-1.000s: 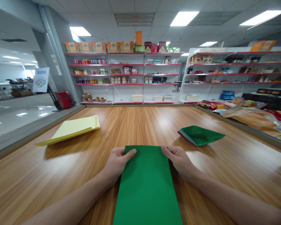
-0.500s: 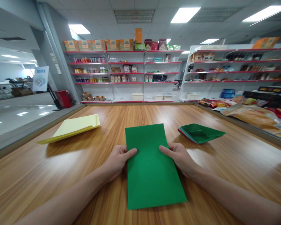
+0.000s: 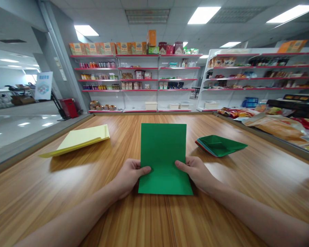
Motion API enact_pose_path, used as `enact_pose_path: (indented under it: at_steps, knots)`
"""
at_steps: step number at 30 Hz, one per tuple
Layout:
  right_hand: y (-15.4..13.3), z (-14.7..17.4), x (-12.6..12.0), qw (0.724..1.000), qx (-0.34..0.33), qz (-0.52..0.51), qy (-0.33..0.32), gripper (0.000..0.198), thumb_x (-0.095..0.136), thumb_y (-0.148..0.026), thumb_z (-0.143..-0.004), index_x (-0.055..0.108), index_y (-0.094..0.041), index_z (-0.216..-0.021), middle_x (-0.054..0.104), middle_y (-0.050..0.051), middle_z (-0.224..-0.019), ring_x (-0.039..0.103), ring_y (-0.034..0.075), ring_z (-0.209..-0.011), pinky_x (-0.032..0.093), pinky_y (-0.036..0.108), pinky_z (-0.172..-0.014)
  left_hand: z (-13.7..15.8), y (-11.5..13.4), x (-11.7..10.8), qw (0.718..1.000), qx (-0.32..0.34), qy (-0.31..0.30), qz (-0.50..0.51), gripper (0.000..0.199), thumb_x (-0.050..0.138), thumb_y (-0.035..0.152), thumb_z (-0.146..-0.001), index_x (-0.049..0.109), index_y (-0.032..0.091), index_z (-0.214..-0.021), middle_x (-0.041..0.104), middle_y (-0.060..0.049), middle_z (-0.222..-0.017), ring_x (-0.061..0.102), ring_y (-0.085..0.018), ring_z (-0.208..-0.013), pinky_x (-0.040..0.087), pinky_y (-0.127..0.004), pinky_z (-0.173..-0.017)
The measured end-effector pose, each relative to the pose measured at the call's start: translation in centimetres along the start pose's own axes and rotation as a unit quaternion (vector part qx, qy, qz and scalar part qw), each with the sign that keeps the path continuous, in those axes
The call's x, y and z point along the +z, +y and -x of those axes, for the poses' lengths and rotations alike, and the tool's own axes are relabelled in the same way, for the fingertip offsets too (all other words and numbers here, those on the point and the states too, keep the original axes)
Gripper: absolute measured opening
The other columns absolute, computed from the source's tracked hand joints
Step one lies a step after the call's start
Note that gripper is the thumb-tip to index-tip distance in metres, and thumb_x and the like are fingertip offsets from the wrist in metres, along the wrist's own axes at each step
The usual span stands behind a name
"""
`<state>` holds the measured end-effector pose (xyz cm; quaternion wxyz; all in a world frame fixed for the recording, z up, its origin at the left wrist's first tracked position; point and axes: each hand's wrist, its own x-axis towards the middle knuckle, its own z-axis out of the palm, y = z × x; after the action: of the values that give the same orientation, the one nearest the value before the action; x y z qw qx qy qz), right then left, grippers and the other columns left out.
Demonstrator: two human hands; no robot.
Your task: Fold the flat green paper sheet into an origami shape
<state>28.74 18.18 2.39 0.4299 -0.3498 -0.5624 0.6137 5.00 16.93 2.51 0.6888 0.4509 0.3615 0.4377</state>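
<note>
A green sheet of paper [image 3: 163,147] is held up in front of me, its upper part nearly upright and its lower part curving toward me. My left hand [image 3: 134,173] pinches its left edge, thumb on the near face and fingers mostly hidden behind. On the opposite edge, my right hand [image 3: 193,169] grips in the same way. To the right lies a folded green paper piece [image 3: 221,145] on top of others, with red and blue edges showing. Yellow paper [image 3: 83,139] with a raised, creased edge rests at the left, apart from my hands.
The wooden table [image 3: 113,219] spreads under my arms, bordered by a raised edge. Packaged snacks [image 3: 280,128] lie beyond its right side. Stocked shelves [image 3: 139,79] stand past the far edge, and a sign on a stand [image 3: 43,85] is at the left.
The green sheet has tipped up: its top edge rose and its bottom edge moved away from me. Both hands keep their grip in nearly the same place.
</note>
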Motion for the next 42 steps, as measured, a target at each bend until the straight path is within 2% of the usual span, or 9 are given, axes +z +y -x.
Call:
enact_pose_path:
  at_steps: [13, 16, 20, 23, 26, 29, 33, 36, 42]
  knots:
    - [-0.5, 0.3, 0.3, 0.995, 0.020, 0.078, -0.060, 0.039, 0.065, -0.051, -0.078, 0.069, -0.012, -0.079, 0.071, 0.007, -0.075, 0.066, 0.020, -0.069, 0.053, 0.030, -0.062, -0.2, 0.3, -0.2, 0.998, 0.019, 0.020, 0.064, 0.033, 0.080, 0.030, -0.067, 0.070, 0.009, -0.091, 0.073, -0.012, -0.086, 0.068, -0.022, -0.074, 0.054, -0.033, -0.072]
    - [-0.2, 0.2, 0.3, 0.995, -0.039, 0.095, 0.015, 0.044, 0.053, -0.052, -0.086, 0.068, -0.013, -0.074, 0.069, 0.006, -0.070, 0.062, 0.016, -0.060, 0.050, 0.026, -0.054, -0.4, 0.0, -0.4, 0.997, 0.031, 0.047, 0.054, 0.035, 0.082, 0.031, -0.065, 0.069, 0.010, -0.091, 0.074, -0.011, -0.084, 0.068, -0.022, -0.072, 0.054, -0.033, -0.070]
    - [-0.5, 0.2, 0.3, 0.968, -0.170, 0.133, 0.127, 0.049, 0.059, -0.037, -0.086, 0.049, -0.023, -0.132, 0.059, 0.011, -0.123, 0.060, 0.009, -0.058, 0.049, 0.021, -0.047, -0.7, 0.1, -0.8, 0.994, 0.012, 0.097, 0.045, 0.037, 0.084, 0.033, -0.060, 0.068, 0.010, -0.084, 0.073, -0.010, -0.077, 0.067, -0.021, -0.062, 0.054, -0.032, -0.064]
    - [-1.0, 0.7, 0.3, 0.940, -0.249, 0.213, 0.094, 0.048, 0.061, -0.032, -0.085, 0.050, -0.031, -0.131, 0.034, 0.010, -0.147, 0.064, 0.010, -0.070, 0.053, 0.022, -0.052, -0.7, 0.7, -1.0, 0.996, -0.017, 0.072, 0.043, 0.038, 0.083, 0.032, -0.061, 0.068, 0.009, -0.087, 0.073, -0.012, -0.081, 0.067, -0.023, -0.064, 0.054, -0.033, -0.063]
    - [-0.9, 1.0, 0.3, 0.911, -0.297, 0.285, 0.003, 0.024, 0.059, -0.039, -0.086, 0.072, -0.025, -0.101, 0.057, 0.010, -0.129, 0.064, 0.021, -0.096, 0.056, 0.034, -0.079, -0.7, 1.6, -1.1, 0.997, -0.013, 0.070, 0.018, 0.054, 0.083, 0.022, -0.059, 0.064, 0.013, -0.108, 0.071, -0.011, -0.099, 0.068, -0.025, -0.081, 0.053, -0.033, -0.071]
    - [-0.4, 1.0, 0.4, 0.937, -0.213, 0.274, 0.030, 0.037, 0.055, -0.049, -0.086, 0.074, -0.017, -0.083, 0.072, 0.010, -0.089, 0.069, 0.022, -0.079, 0.057, 0.031, -0.063, -0.6, 2.1, -1.0, 0.995, 0.007, 0.100, 0.027, 0.065, 0.079, 0.026, -0.067, 0.054, 0.019, -0.126, 0.066, -0.011, -0.114, 0.065, -0.025, -0.091, 0.052, -0.035, -0.078]
    - [-0.1, 0.5, 0.6, 0.969, -0.070, 0.193, 0.137, 0.049, 0.052, -0.060, -0.083, 0.066, -0.013, -0.077, 0.071, 0.010, -0.072, 0.065, 0.017, -0.049, 0.049, 0.023, -0.041, -0.3, 1.6, -0.8, 0.990, 0.094, 0.005, 0.105, 0.056, 0.052, 0.057, -0.085, 0.062, 0.012, -0.117, 0.063, -0.015, -0.118, 0.056, -0.029, -0.111, 0.044, -0.042, -0.095]
    - [-0.3, 0.2, 0.7, 0.976, -0.042, 0.161, 0.140, 0.051, 0.051, -0.063, -0.081, 0.061, -0.013, -0.075, 0.071, 0.010, -0.067, 0.065, 0.017, -0.047, 0.043, 0.020, -0.035, -0.1, 1.0, -0.7, 0.980, 0.197, 0.020, -0.007, 0.050, 0.061, 0.056, -0.079, 0.070, 0.011, -0.098, 0.068, -0.013, -0.109, 0.054, -0.030, -0.113, 0.039, -0.039, -0.100]
    - [-0.1, 0.3, 0.8, 0.973, -0.022, 0.197, 0.118, 0.056, 0.042, -0.065, -0.085, 0.044, -0.017, -0.057, 0.059, 0.004, -0.042, 0.040, 0.008, -0.025, 0.020, 0.019, -0.028, 0.1, 0.7, -0.6, 0.976, 0.158, 0.049, -0.145, 0.034, 0.072, 0.042, -0.074, 0.072, 0.013, -0.093, 0.073, -0.009, -0.096, 0.064, -0.025, -0.092, 0.046, -0.038, -0.089]
